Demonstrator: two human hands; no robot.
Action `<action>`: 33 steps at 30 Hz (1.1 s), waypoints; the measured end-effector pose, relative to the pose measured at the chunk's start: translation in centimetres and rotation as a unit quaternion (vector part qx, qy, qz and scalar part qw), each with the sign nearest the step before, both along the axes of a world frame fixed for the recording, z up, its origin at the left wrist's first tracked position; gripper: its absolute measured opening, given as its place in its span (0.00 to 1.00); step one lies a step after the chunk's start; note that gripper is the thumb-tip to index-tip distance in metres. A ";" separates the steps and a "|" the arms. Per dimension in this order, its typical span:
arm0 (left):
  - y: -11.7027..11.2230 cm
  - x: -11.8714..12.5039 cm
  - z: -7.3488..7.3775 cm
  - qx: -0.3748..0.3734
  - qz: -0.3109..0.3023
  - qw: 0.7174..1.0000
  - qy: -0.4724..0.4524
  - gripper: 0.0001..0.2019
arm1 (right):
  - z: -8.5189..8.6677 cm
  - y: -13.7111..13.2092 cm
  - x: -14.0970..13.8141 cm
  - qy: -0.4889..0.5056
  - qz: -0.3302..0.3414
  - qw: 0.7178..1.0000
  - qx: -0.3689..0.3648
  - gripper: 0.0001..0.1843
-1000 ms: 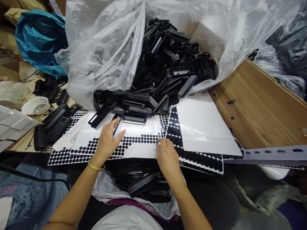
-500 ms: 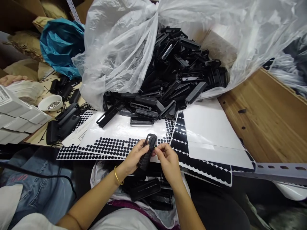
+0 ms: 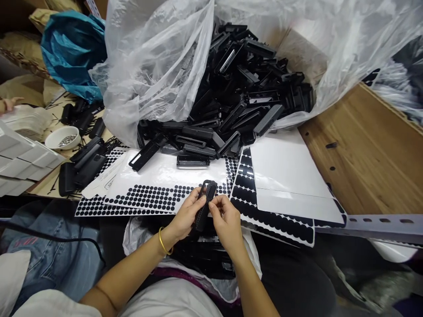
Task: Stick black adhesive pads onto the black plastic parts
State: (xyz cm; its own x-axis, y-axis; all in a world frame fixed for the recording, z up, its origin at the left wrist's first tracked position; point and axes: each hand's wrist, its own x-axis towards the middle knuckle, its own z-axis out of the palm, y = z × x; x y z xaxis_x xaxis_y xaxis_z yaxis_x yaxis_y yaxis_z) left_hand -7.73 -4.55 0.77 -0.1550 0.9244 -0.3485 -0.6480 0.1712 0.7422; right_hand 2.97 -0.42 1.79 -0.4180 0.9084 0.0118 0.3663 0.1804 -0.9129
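Observation:
My left hand (image 3: pixel 187 214) is wrapped round a black plastic casing (image 3: pixel 202 215) with a ribbed, carbon-like surface and a loop-shaped frame at its top end. The casing is held tilted, just over the front edge of the table. Against its right side my right hand (image 3: pixel 225 215) is closed, thumb and index finger pressed to the edge; anything small between those fingertips is hidden. Right behind the hands lie white sheets of black round stickers (image 3: pixel 148 196). Below them, an open plastic bag (image 3: pixel 253 248) on my lap contains more black casings.
A large heap of black casings (image 3: pixel 231 88) spills from a clear plastic bag (image 3: pixel 155 66). To the left are a white bowl of small metal parts (image 3: pixel 62 138), stacked white boxes (image 3: pixel 20 154) and a blue bag (image 3: pixel 74 53). A wooden board (image 3: pixel 366 154) stands at right. Another person's hand (image 3: pixel 9 105) shows far left.
The casing has turned slightly in my left hand, showing its frame from another side. My right fingertips have shifted a little left and up along its edge. The view has moved slightly.

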 end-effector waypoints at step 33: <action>1.1 0.7 -1.7 -0.034 -0.155 0.984 -0.086 0.15 | 0.5 -0.2 5.6 -0.004 -0.037 0.999 0.000 0.07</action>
